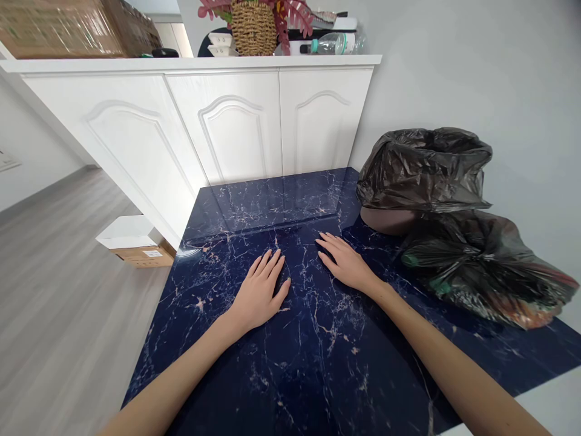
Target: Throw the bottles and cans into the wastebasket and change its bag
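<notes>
Palm down on the dark blue marbled table [290, 375] lies my left hand [259, 295], fingers spread and holding nothing. My right hand [345, 261] rests flat on the same surface, a little farther forward and to the right, also with its fingers apart and nothing in it. Nearest to my right hand, on the right part of the table, is a bin lined with a black plastic bag [422, 172]. In front of the bin sits a tied, see-through black bag [490, 266] with green and reddish contents that I cannot make out.
White cabinets [240, 133] stand beyond the table's far edge. On top are a woven basket [253, 29], a plastic bottle [333, 44] and a large wrapped box [72, 30]. A cardboard box [140, 254] sits on the floor at left. A grey wall [521, 91] borders the right side.
</notes>
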Demonstrator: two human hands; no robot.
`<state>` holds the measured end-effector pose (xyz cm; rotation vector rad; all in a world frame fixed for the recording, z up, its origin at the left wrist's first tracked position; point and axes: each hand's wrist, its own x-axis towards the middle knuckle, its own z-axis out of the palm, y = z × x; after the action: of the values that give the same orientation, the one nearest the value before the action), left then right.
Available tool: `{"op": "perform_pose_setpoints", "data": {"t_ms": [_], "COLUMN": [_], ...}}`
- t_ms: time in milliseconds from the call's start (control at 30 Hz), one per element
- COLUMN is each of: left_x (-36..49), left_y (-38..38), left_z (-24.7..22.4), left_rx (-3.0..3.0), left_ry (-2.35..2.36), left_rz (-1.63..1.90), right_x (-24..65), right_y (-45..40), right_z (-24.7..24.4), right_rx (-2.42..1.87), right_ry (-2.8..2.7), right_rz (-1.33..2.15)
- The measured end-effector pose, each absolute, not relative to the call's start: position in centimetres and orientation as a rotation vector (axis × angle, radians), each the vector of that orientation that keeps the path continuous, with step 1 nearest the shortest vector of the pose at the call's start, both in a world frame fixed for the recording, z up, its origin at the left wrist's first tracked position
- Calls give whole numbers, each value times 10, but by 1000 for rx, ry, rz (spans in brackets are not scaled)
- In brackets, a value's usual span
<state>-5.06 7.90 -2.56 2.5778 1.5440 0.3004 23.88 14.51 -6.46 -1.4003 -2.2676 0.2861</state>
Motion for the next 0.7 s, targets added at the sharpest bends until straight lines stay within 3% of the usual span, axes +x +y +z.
{"op": "perform_pose_setpoints", "data": {"t_ms": [700], "left_x": [-51], "left_y": [79], "left_z": [-27], "left_rx": [2576], "left_ry": [1536], "left_rz": [333], "right_x": [237], "right_y": [142], "right_z": [-60], "right_rx": [-1412], "right_ry": [-2269], "right_rz": [291]}}
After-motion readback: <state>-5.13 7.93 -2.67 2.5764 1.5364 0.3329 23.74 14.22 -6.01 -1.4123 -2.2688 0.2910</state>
